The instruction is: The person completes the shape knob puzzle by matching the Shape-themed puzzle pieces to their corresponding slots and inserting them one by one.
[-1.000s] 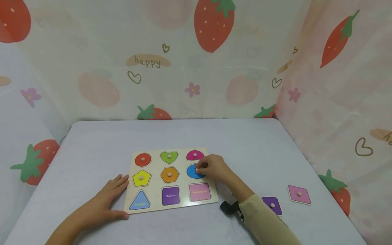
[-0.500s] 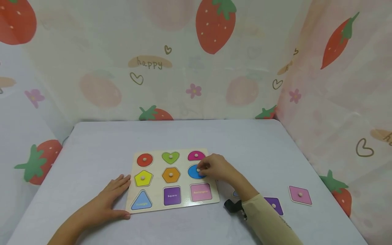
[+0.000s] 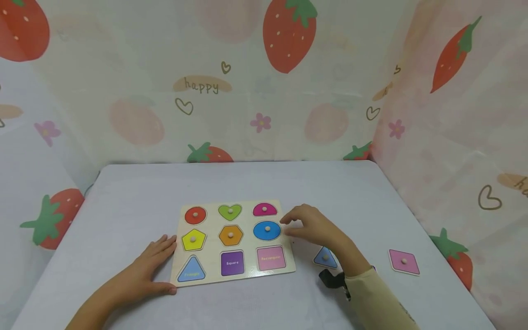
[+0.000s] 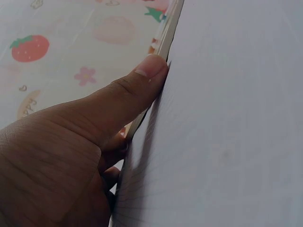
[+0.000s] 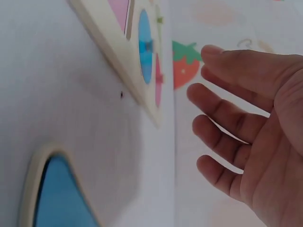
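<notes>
A wooden peg puzzle board (image 3: 211, 229) lies on the table. My left hand (image 3: 144, 270) rests at its left edge, fingers extended and the thumb (image 4: 137, 78) against the rim in the left wrist view. My right hand (image 3: 315, 224) is just right of the board, fingers apart and holding nothing. Beside its fingertips, the blue oval piece (image 3: 267, 230) with a white knob lies in its slot. Red circle, green heart, magenta half circle, yellow pentagon and orange hexagon pieces also fill slots. The bottom row's printed triangle, square (image 3: 233, 263) and rectangle slots show no knobs.
A blue triangle piece (image 3: 325, 258) lies right of the board, under the right wrist in the head view. Farther right is a pink rectangle piece (image 3: 404, 262). The right sleeve (image 3: 381, 298) nearly hides the purple square piece. Strawberry-print cloth (image 3: 247, 91) stands behind the table.
The right hand has let go of the blue oval's knob and drawn back to the right. The blue triangle piece has come into fuller view, while the sleeve now covers the purple square piece.
</notes>
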A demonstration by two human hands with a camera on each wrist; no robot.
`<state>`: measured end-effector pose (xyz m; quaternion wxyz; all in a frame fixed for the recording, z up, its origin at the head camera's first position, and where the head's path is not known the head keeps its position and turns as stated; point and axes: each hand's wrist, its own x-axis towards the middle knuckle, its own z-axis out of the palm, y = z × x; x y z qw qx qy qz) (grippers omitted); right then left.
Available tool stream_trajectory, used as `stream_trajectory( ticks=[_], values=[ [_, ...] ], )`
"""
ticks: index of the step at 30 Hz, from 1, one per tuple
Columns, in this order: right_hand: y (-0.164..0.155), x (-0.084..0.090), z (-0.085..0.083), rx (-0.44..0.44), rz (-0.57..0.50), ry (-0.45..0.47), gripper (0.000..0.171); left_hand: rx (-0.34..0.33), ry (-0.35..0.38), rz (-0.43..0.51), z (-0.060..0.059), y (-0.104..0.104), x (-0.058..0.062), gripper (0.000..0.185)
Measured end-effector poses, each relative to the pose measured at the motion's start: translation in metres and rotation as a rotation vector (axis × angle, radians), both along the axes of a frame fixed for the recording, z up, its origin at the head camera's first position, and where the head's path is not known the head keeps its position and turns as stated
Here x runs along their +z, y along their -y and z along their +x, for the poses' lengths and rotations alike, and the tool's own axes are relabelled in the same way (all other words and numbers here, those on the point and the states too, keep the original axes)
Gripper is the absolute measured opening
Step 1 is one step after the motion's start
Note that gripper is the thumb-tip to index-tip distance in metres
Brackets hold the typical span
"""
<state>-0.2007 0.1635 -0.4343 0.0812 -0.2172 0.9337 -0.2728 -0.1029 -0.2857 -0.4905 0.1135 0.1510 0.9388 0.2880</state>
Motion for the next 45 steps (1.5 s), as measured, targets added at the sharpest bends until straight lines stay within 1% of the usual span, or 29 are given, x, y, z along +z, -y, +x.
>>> stream_trajectory(
  ticks=[2, 9, 14, 17, 20, 24, 28, 31, 37, 42, 45],
  values=[
    [-0.009, 0.0, 0.003, -0.009, -0.003, -0.019, 0.023, -0.002, -0.003, -0.001, -0.001, 0.0, 0.0, 0.122],
    [-0.039, 0.001, 0.018, 0.003, -0.03, -0.073, 0.023, -0.011, -0.004, 0.004, -0.003, 0.0, 0.001, 0.121],
    [-0.059, -0.008, 0.025, 0.011, -0.068, -0.079, 0.022, -0.018, -0.015, 0.007, -0.002, 0.002, 0.0, 0.122],
    [-0.07, -0.015, 0.025, -0.005, -0.071, -0.058, 0.023, -0.015, -0.009, 0.007, -0.002, 0.003, -0.001, 0.122],
    [-0.081, -0.019, 0.024, -0.005, -0.07, -0.013, 0.022, -0.019, -0.008, 0.014, -0.002, 0.003, -0.003, 0.122],
    [-0.094, -0.021, 0.024, 0.032, -0.091, 0.072, 0.02, -0.029, -0.03, 0.026, 0.001, 0.004, -0.003, 0.121],
    [-0.104, -0.022, 0.026, 0.046, -0.096, 0.14, 0.023, -0.025, -0.032, 0.032, 0.001, 0.004, -0.002, 0.12],
    [-0.109, -0.024, 0.027, 0.04, -0.081, 0.159, 0.022, -0.014, -0.016, 0.03, 0.0, 0.004, -0.002, 0.12],
    [-0.114, -0.027, 0.026, 0.034, -0.049, 0.182, 0.012, -0.009, 0.003, 0.023, 0.0, 0.001, -0.002, 0.121],
    [-0.116, -0.029, 0.025, 0.077, -0.082, 0.192, 0.011, -0.009, 0.009, 0.019, -0.001, 0.0, -0.002, 0.121],
    [-0.115, -0.031, 0.025, 0.101, -0.084, 0.209, 0.011, -0.011, 0.016, 0.02, -0.001, 0.001, -0.002, 0.121]
  ],
)
